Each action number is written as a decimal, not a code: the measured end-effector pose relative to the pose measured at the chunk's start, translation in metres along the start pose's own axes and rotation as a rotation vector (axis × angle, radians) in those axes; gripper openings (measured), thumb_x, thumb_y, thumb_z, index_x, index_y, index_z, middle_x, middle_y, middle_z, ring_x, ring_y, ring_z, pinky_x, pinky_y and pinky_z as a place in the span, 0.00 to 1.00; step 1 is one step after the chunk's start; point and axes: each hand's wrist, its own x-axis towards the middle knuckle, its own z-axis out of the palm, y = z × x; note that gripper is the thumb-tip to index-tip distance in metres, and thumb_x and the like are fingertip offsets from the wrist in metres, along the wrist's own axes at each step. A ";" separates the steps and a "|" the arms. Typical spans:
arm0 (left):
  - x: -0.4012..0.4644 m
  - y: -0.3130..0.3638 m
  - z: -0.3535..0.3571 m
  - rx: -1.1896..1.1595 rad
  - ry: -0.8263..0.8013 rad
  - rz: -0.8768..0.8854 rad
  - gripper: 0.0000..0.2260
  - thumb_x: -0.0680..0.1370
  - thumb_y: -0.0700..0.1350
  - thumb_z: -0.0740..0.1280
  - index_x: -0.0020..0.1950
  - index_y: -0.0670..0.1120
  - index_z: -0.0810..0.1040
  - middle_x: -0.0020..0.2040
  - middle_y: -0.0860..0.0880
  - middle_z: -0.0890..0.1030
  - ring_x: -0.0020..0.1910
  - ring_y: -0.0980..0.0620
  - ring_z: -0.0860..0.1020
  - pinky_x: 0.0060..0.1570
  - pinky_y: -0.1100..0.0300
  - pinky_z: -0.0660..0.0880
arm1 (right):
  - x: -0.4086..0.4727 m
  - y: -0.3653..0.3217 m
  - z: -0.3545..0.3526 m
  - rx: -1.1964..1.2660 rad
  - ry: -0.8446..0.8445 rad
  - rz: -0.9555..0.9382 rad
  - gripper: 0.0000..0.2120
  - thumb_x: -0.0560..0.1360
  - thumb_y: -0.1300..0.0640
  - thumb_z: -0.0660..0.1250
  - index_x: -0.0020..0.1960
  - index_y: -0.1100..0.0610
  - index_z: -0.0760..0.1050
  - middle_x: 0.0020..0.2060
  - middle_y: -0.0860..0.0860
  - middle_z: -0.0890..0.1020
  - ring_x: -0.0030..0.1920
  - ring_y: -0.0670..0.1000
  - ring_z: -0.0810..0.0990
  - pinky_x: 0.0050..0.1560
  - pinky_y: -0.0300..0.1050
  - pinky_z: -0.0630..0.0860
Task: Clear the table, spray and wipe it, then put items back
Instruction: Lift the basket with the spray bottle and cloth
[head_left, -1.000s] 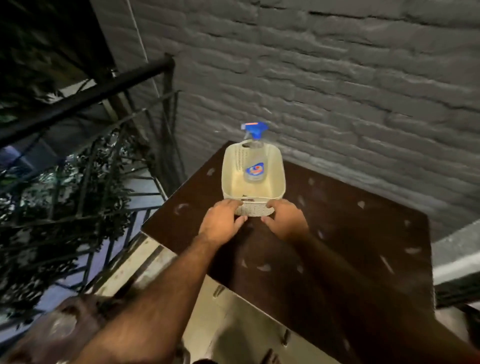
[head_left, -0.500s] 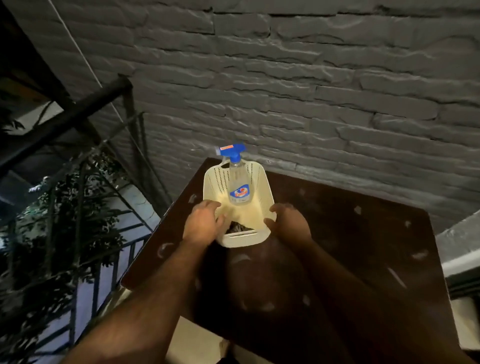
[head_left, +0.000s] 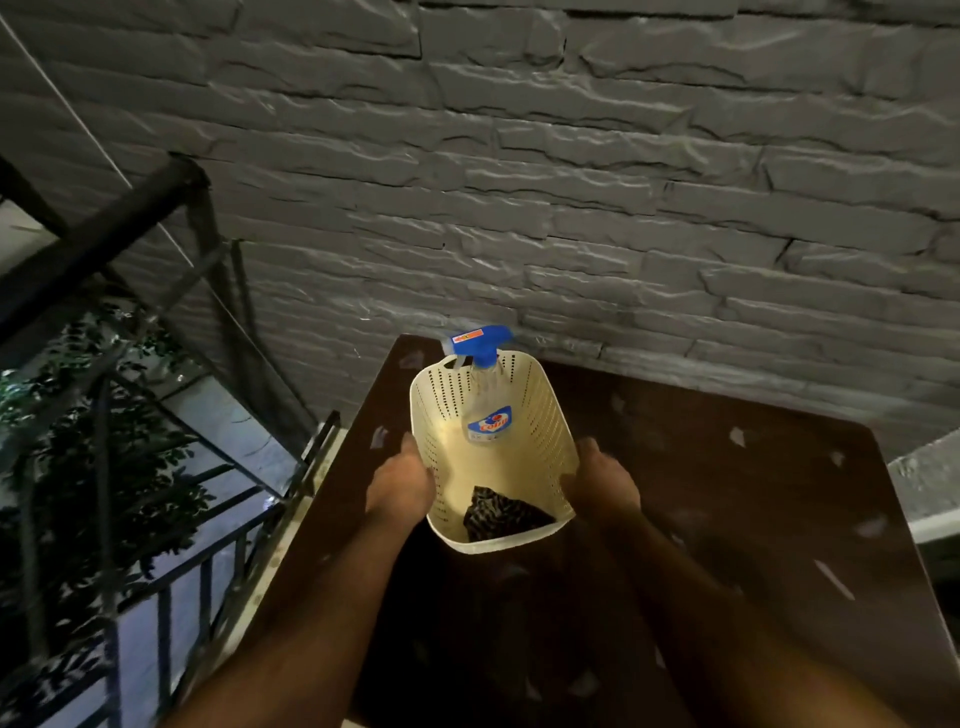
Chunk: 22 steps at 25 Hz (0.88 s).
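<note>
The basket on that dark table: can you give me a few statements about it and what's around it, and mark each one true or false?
1. The cream basket is held with both hands, the left hand and the right hand on opposite sides. True.
2. The spray bottle has a red nozzle. False: its trigger head is blue.
3. A dark patterned cloth lies inside the basket. True.
4. The spray bottle stands on the table beside the basket. False: it is inside the basket.
5. The wall behind the table is smooth white plaster. False: it is rough grey brick.
</note>
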 end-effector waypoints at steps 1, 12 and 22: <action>0.002 0.000 -0.002 -0.015 -0.010 0.000 0.18 0.80 0.46 0.60 0.69 0.47 0.62 0.62 0.41 0.77 0.60 0.38 0.76 0.56 0.46 0.73 | 0.002 -0.002 -0.002 -0.004 -0.009 0.006 0.18 0.74 0.51 0.64 0.62 0.55 0.67 0.52 0.54 0.81 0.50 0.56 0.81 0.49 0.57 0.81; 0.022 -0.006 -0.007 -0.094 0.031 0.067 0.20 0.80 0.42 0.55 0.71 0.54 0.63 0.68 0.42 0.71 0.66 0.39 0.72 0.62 0.43 0.72 | 0.015 -0.019 0.005 0.098 0.049 0.075 0.13 0.78 0.59 0.58 0.59 0.56 0.75 0.53 0.55 0.82 0.52 0.56 0.81 0.51 0.51 0.79; -0.029 0.106 0.042 -0.109 -0.034 0.337 0.20 0.80 0.42 0.53 0.72 0.53 0.63 0.62 0.41 0.78 0.58 0.39 0.77 0.55 0.50 0.74 | -0.030 0.105 -0.065 0.217 0.232 0.263 0.13 0.75 0.59 0.57 0.55 0.56 0.77 0.50 0.57 0.82 0.51 0.60 0.81 0.47 0.50 0.78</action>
